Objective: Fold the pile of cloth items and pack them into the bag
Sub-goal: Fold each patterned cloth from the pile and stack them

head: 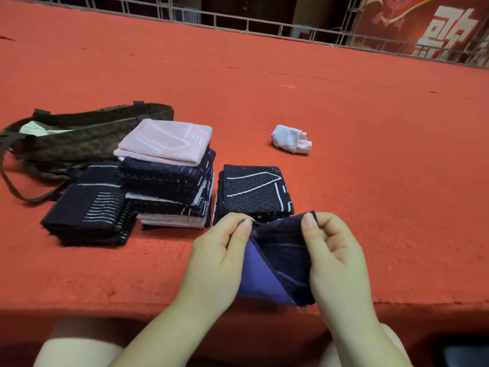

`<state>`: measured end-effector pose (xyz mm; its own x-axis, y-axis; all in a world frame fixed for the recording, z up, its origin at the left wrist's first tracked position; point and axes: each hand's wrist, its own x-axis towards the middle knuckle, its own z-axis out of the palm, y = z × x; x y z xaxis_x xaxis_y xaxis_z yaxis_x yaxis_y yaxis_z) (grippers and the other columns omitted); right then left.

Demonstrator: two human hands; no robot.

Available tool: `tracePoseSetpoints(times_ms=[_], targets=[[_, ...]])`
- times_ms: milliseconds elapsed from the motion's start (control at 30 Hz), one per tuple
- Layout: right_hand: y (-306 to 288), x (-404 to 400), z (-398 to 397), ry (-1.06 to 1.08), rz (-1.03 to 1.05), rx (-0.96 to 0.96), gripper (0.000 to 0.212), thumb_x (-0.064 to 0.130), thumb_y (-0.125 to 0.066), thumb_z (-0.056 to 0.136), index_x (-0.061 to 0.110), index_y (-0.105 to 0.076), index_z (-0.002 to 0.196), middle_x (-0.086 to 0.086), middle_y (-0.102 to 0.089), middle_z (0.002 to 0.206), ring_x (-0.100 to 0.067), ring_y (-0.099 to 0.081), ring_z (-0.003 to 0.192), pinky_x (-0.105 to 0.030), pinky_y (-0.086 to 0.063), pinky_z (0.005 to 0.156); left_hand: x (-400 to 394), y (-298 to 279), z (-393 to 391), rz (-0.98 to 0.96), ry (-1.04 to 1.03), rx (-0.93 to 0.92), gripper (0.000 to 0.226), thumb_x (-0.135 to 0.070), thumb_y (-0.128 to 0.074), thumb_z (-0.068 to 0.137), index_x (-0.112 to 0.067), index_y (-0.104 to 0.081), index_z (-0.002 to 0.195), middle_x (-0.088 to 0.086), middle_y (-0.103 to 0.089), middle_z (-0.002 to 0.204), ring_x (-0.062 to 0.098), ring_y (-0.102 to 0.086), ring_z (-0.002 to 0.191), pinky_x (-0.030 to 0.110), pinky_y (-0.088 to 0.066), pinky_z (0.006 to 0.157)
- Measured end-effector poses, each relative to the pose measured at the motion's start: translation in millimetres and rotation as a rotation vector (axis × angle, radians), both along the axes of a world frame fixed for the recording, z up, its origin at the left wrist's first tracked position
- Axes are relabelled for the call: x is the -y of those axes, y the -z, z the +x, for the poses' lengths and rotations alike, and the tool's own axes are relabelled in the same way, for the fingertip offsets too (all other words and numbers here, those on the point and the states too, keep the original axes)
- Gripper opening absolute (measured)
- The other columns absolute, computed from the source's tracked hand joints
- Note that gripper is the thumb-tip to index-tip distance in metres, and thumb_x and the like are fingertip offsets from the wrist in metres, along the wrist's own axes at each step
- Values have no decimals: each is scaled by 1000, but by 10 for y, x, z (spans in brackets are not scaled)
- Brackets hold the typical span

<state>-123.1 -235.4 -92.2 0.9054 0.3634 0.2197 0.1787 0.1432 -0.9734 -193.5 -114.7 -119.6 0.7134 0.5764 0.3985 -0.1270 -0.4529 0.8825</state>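
Near the table's front edge, both hands' fingers pinch a dark cloth's far edge.

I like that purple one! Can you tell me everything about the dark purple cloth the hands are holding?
The dark purple cloth is soft woven fabric with a dark navy patterned side and a plain lighter purple side, edged by a dark hem. It is partly folded, one flap turned back diagonally. The left hand and right hand each pinch a top corner, holding it up at the near edge of the red felt table, just in front of a folded navy stack.
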Motion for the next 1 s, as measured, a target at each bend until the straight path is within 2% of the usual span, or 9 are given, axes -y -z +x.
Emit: tracePoseSetpoints(times_ms=[167, 233, 333, 400, 567, 700, 800, 933, 1000], targets=[[69, 73, 117, 49, 164, -301, 25, 29, -49, 89, 7, -58, 79, -13, -69, 72, -20, -63, 63, -27, -53, 58, -114, 198, -37, -197, -170, -35, 20, -28, -49, 94, -30, -59, 76, -18, -66, 75, -12, -56, 74, 7, -39, 72], [125, 112, 210, 54, 267, -423, 25, 24, -45, 94, 5, -57, 83, -12, -69, 72, -20, -65, 63, -30, -56, 59, -172, 300, -48, -310, -212, -32, 24, -20, -50, 98, -27, -62, 79, -11, -68, 78, -6, -59, 78, 16, -43, 78], [200, 152, 294, 80, 360, -558, 27, 23, -46, 93, -2, -56, 95, -16, -67, 82, -23, -67, 71, -37, -58, 71, -148, 377, -67, -412, -245, 20, 22, -27, -47, 97, -21, -67, 87, -7, -72, 86, 10, -64, 88, 26, -47, 81], [246, 185, 326, 116, 400, -592, 23, 20, -42, 98, 2, -54, 90, -11, -69, 74, -17, -69, 65, -30, -59, 62, -121, 387, -66, -472, -294, 67, 26, -20, -45, 100, -21, -67, 86, -10, -72, 84, 10, -64, 85, 26, -47, 80], [332, 281, 425, 207, 372, -585, 24, 21, -39, 102, 8, -52, 87, -1, -70, 64, -12, -69, 61, -25, -58, 59, -208, 509, -72, -632, -344, 132, 28, -47, -49, 86, -29, -71, 88, 2, -73, 96, 29, -66, 100, 51, -47, 95], [377, 371, 495, 305, 324, -559, 24, 22, -39, 102, 9, -52, 87, 1, -70, 60, -11, -69, 59, -30, -57, 65, -235, 451, -69, -662, -378, 194, 32, -22, -41, 102, -19, -65, 81, -2, -71, 79, 18, -66, 81, 28, -54, 74], [411, 497, 576, 418, 270, -497, 26, 22, -42, 102, 9, -52, 82, 2, -67, 55, -9, -67, 55, -30, -58, 63, -340, 428, -120, -676, -401, 216, 31, -17, -38, 103, -19, -61, 81, -8, -69, 69, 4, -64, 66, 16, -53, 61], [578, 585, 653, 435, -17, -322, 31, 31, -48, 99, 15, -56, 73, 0, -60, 55, -10, -55, 47, -22, -48, 44, -391, 465, -165, -615, -369, 97, 35, -18, -38, 103, -17, -55, 73, -9, -60, 52, 2, -51, 47, 17, -51, 54], [686, 589, 703, 385, -212, -256, 35, 38, -55, 94, 16, -58, 67, 1, -55, 54, -15, -46, 50, -27, -39, 49, -429, 543, -155, -551, -294, -76, 34, -20, -42, 101, -16, -54, 70, -8, -60, 51, 2, -50, 44, 26, -54, 60]])
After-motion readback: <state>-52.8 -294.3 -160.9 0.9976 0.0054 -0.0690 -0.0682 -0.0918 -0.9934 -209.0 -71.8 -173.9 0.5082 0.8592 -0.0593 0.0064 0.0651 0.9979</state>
